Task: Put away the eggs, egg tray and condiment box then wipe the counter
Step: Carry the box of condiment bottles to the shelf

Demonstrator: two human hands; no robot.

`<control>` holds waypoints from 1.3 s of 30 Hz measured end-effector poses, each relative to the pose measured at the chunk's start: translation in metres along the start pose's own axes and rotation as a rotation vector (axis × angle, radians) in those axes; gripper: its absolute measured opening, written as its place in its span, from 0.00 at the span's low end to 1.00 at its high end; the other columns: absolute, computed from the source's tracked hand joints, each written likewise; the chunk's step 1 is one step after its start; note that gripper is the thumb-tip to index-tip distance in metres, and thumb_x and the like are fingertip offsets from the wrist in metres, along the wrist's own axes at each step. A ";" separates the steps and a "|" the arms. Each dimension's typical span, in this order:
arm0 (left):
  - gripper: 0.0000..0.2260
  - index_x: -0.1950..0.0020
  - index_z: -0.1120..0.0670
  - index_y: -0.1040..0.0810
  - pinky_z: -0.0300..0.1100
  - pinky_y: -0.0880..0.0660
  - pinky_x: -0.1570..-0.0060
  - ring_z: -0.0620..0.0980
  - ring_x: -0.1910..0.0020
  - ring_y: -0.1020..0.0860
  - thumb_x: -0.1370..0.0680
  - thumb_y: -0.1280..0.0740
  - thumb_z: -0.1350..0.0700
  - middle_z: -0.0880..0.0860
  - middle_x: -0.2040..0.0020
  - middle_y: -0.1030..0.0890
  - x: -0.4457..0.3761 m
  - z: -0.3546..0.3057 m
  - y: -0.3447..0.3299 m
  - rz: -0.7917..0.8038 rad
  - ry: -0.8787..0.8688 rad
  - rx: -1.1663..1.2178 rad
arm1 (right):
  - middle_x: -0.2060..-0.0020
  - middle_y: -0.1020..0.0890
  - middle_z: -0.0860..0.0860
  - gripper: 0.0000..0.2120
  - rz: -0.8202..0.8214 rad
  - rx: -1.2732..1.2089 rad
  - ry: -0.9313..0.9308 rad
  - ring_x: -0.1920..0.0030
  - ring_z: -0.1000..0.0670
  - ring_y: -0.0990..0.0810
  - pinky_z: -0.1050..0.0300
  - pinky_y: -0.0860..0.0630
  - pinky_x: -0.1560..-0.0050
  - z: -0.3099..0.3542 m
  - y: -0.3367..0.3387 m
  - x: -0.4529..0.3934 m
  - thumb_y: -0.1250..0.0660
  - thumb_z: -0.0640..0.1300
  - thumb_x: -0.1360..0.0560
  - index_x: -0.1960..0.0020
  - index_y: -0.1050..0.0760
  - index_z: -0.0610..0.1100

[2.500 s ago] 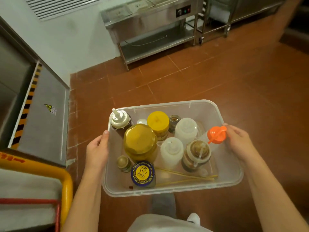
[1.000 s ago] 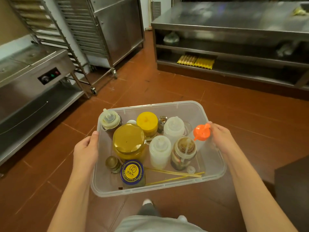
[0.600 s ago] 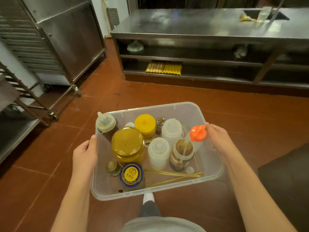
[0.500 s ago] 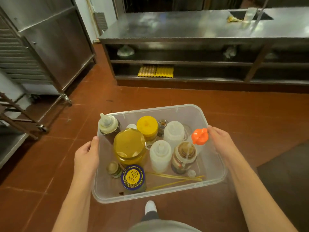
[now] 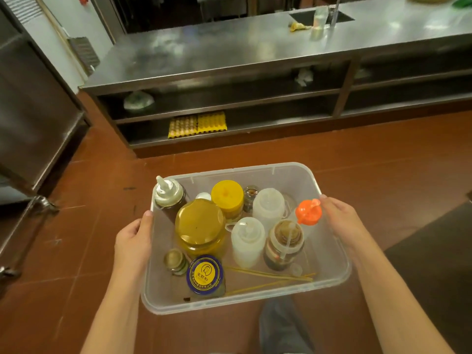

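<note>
I carry the clear plastic condiment box (image 5: 334,274) over the red tiled floor. My left hand (image 5: 132,238) grips its left rim and my right hand (image 5: 342,223) grips its right rim. Inside stand several bottles and jars, among them a gold-lidded jar (image 5: 200,227), a yellow-capped jar (image 5: 227,196), white squeeze bottles (image 5: 246,238) and an orange-capped bottle (image 5: 307,212). Yellow egg trays (image 5: 196,123) lie on the lowest shelf under the steel counter (image 5: 229,52) ahead. One tray holds eggs.
A yellow cloth (image 5: 297,26) and a clear cup (image 5: 319,17) sit on the counter by a sink (image 5: 321,16). A steel cabinet (image 5: 33,103) stands at the left. A dark mat (image 5: 439,264) covers the floor at the right. My shoe (image 5: 283,325) shows below the box.
My view has swung from a wall and a steel cart round to the counter, which is now nearer. Both hands keep the same hold on the box.
</note>
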State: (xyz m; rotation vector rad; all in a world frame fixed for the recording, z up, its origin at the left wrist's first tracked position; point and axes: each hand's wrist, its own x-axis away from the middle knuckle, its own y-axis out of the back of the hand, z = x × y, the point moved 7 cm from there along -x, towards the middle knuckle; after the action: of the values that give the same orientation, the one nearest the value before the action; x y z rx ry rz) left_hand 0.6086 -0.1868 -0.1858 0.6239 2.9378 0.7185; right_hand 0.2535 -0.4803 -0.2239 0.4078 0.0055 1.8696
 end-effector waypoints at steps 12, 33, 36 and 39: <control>0.27 0.63 0.65 0.32 0.46 0.41 0.65 0.50 0.67 0.37 0.19 0.37 0.41 0.53 0.66 0.35 -0.128 -0.063 -0.081 -0.117 0.025 -0.050 | 0.56 0.20 0.58 0.13 0.057 -0.081 0.007 0.55 0.56 0.23 0.60 0.30 0.57 0.076 -0.039 -0.191 0.36 0.45 0.19 0.62 0.21 0.52; 0.23 0.66 0.58 0.31 0.46 0.42 0.67 0.48 0.69 0.38 0.19 0.38 0.43 0.52 0.69 0.35 -0.448 -0.120 -0.184 -0.007 -0.032 -0.026 | 0.54 0.18 0.41 0.21 -0.045 0.033 -0.053 0.66 0.53 0.30 0.57 0.34 0.65 0.178 -0.174 -0.418 0.40 0.53 0.18 0.46 0.22 0.34; 0.24 0.68 0.55 0.30 0.45 0.40 0.67 0.48 0.69 0.36 0.19 0.39 0.41 0.47 0.72 0.33 -0.492 -0.132 -0.194 0.033 -0.025 -0.030 | 0.62 0.28 0.49 0.22 -0.076 0.021 -0.047 0.66 0.52 0.32 0.56 0.36 0.65 0.190 -0.189 -0.443 0.41 0.53 0.18 0.55 0.24 0.35; 0.24 0.71 0.52 0.29 0.44 0.39 0.67 0.48 0.69 0.35 0.19 0.39 0.39 0.44 0.75 0.32 -0.528 -0.142 -0.209 0.053 -0.017 -0.023 | 0.62 0.29 0.46 0.20 -0.086 -0.008 -0.048 0.66 0.52 0.32 0.57 0.37 0.66 0.201 -0.199 -0.471 0.42 0.54 0.18 0.58 0.27 0.40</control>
State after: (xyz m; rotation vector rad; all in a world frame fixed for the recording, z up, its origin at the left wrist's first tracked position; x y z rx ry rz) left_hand 0.9945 -0.6265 -0.1765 0.7052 2.9029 0.7465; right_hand 0.6223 -0.8871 -0.2058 0.4408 -0.0167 1.7747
